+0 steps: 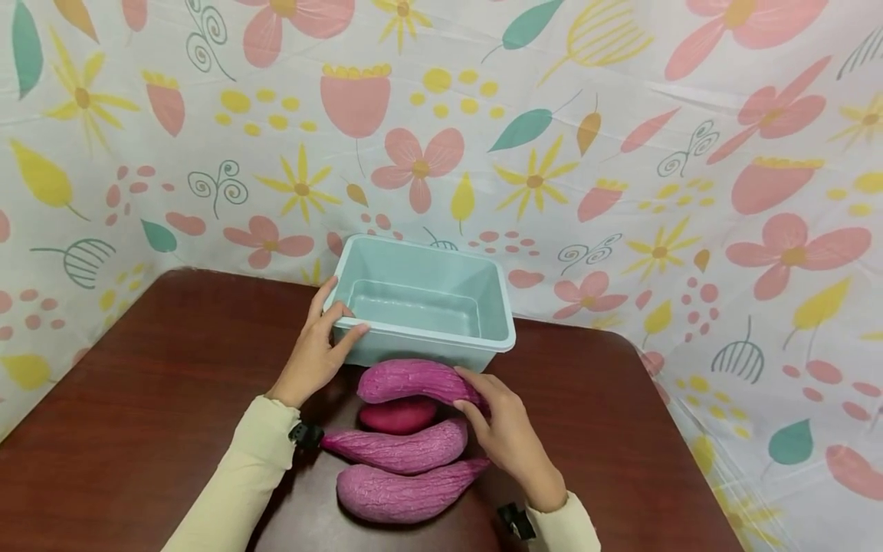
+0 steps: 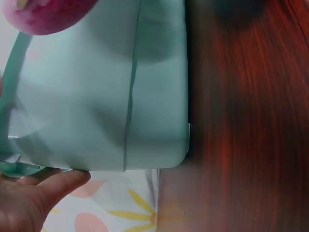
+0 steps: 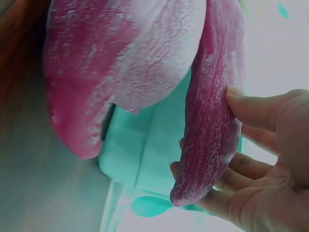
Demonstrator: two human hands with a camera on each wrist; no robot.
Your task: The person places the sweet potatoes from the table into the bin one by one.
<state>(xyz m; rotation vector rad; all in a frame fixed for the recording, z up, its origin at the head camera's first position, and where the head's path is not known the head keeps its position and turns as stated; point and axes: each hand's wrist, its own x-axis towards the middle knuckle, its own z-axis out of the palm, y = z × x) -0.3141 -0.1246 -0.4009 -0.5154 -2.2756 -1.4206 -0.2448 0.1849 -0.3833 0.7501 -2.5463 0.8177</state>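
A light blue-green plastic bin (image 1: 428, 261) stands at the back of the table, its inside bare. My left hand (image 1: 313, 356) holds its left front corner, fingers over the rim; in the left wrist view the thumb (image 2: 63, 186) lies along the bin's side. Between thumb and fingers, my right hand (image 1: 507, 429) grips the right end of a purple sweet potato (image 1: 414, 381), raised just in front of the bin. Below it shows a smoother, redder root (image 1: 398, 415), partly covered. Two more purple sweet potatoes, a middle one (image 1: 407, 447) and a front one (image 1: 403, 493), lie nearer me.
The dark reddish-brown wooden table (image 1: 172, 383) extends to both sides. Behind it hangs a white cloth (image 1: 621, 115) printed with flowers and leaves, close to the back edge. A black wrist strap (image 1: 516, 521) sits at my right sleeve.
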